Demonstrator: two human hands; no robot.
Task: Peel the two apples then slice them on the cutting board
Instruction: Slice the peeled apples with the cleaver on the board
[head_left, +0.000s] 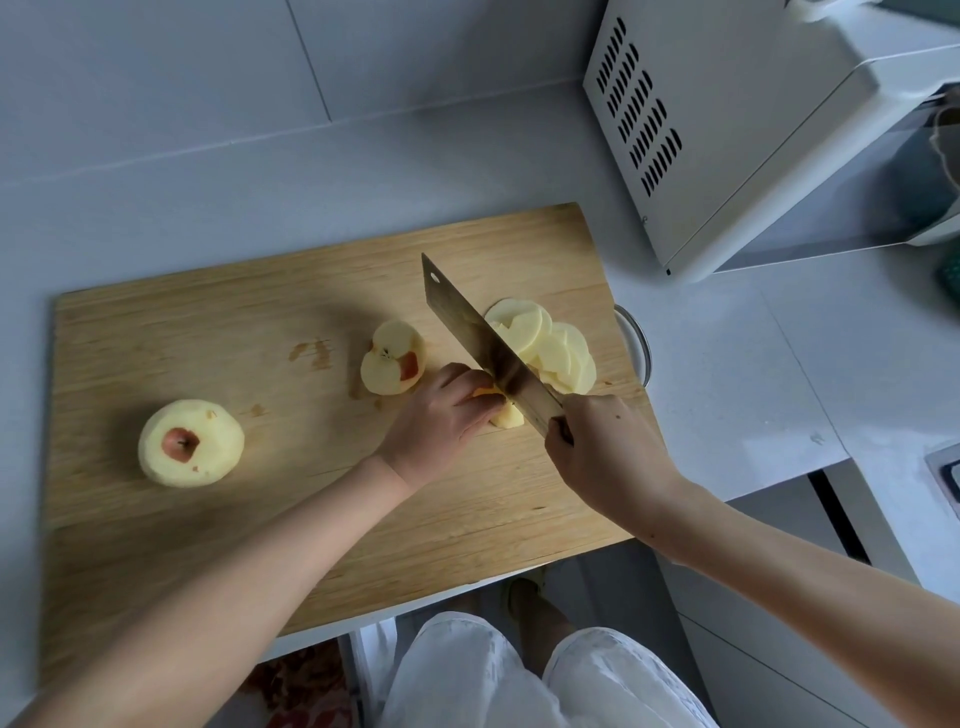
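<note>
- Slanting from far-left tip to near-right handle, the cleaver (485, 345) crosses the cutting board (260, 338).
- Right hand (602, 457) grips its handle.
- Left hand (441, 421), knuckles curled, pins the apple piece (508, 417).

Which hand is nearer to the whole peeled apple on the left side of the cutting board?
Left. The left hand holds an apple piece right of the whole peeled apple; the right hand, gripping the cleaver, is farther right.

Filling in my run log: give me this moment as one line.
step: slicing | right hand: holds knife | left hand: steadies apple piece | slices piled | whole peeled apple waiting
</note>
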